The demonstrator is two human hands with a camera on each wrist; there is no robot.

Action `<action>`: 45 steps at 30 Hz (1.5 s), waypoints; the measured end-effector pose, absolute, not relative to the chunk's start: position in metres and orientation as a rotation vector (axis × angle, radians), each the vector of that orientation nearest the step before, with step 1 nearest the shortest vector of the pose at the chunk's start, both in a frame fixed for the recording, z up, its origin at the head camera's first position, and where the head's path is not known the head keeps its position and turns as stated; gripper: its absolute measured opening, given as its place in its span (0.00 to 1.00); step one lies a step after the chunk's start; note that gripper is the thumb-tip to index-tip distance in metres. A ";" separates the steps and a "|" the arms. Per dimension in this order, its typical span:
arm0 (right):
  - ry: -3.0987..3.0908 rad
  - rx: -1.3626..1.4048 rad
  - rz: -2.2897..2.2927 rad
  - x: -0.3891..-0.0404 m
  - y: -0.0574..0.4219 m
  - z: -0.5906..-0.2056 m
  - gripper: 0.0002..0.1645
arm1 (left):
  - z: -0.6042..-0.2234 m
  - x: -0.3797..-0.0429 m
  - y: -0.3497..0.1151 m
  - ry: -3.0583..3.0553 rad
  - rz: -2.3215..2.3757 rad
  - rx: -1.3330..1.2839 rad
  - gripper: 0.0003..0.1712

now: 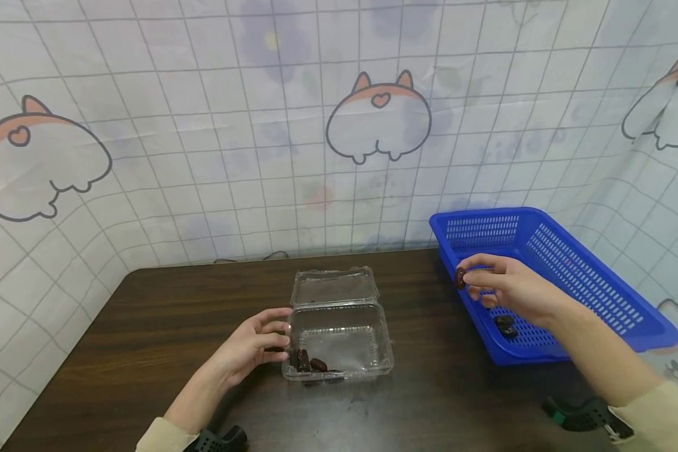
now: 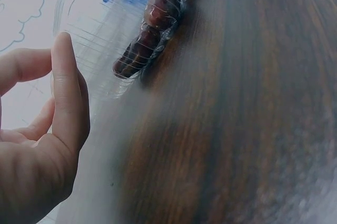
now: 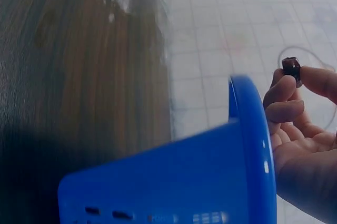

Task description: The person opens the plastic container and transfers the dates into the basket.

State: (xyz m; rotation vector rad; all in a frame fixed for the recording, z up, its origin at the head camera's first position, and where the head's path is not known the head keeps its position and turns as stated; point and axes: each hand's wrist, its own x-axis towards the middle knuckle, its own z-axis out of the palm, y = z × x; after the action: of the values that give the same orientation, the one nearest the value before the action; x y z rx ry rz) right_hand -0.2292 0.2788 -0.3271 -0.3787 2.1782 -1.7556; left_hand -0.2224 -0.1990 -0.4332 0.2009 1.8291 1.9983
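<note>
My right hand (image 1: 511, 289) pinches a dark brown date (image 1: 460, 278) between thumb and fingertips, above the left rim of a blue plastic basket (image 1: 593, 270). In the right wrist view the same date (image 3: 291, 70) shows glossy and wrinkled at the fingertips. Two dark dates (image 1: 505, 326) lie on the basket's floor. My left hand (image 1: 253, 344) rests its extended fingers along the left side of a clear plastic clamshell box (image 1: 341, 336), whose lid stands folded back. Several dates (image 1: 318, 365) lie in the box's near left corner; the left wrist view shows these dates (image 2: 160, 10) through the ribbed wall.
Both containers stand on a dark wooden table (image 1: 164, 326), the box near the middle and the basket at the right. A white gridded cloth (image 1: 231, 157) with cartoon prints hangs behind the table's back edge. Dark bands (image 1: 587, 415) circle both wrists.
</note>
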 end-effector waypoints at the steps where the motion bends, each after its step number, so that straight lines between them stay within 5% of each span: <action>1: 2.180 -0.383 -1.760 -0.229 0.282 -0.327 0.16 | -0.433 -0.222 -0.199 1.829 1.998 0.202 0.37; 45: 2.191 -0.139 -1.705 -0.221 0.341 -0.359 0.13 | -0.436 -0.225 -0.198 1.824 2.003 0.201 0.38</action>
State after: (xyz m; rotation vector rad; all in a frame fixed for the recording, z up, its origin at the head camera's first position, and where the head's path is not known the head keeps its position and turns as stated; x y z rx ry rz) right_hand -0.2212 0.3412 -0.3588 -0.1392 2.1913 -1.7049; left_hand -0.2251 -0.1981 -0.4362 0.2010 1.8243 2.0029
